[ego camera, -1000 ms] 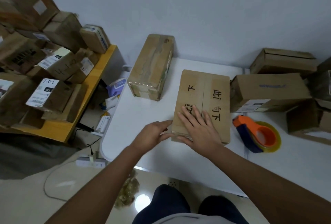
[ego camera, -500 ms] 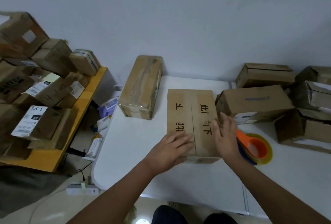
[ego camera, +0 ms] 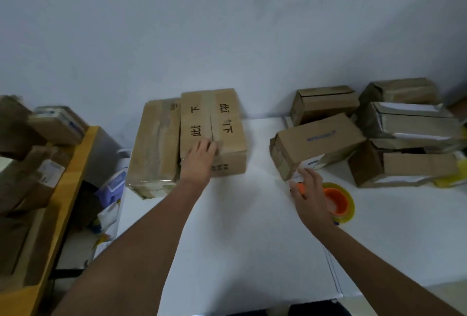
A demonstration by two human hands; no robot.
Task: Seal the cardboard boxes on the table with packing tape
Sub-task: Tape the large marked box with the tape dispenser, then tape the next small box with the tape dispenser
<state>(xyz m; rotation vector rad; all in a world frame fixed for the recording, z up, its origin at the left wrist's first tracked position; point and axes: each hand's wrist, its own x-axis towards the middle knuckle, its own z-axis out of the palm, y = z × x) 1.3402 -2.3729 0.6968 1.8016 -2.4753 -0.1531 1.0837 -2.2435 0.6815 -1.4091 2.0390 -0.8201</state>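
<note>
The left hand (ego camera: 199,157) is resting with relaxed, straight fingers on the near top edge of the printed cardboard box (ego camera: 214,126), grasping nothing. This box is sitting at the back of the white surface (ego camera: 240,227), touching the taped box (ego camera: 155,146) on its left, and a strip of tape is running along its top seam. The right hand (ego camera: 309,194) is hovering with fingers spread loosely, released, over the orange handle of the tape dispenser (ego camera: 337,202), which is lying on the surface; whether the fingers are touching it is unclear. Just beyond the right hand, a tilted brown box (ego camera: 316,143) is sitting on the surface, with more boxes (ego camera: 404,138) clustering behind and to its right. Off to the left, a yellow shelf (ego camera: 73,189) is carrying further parcels.
</note>
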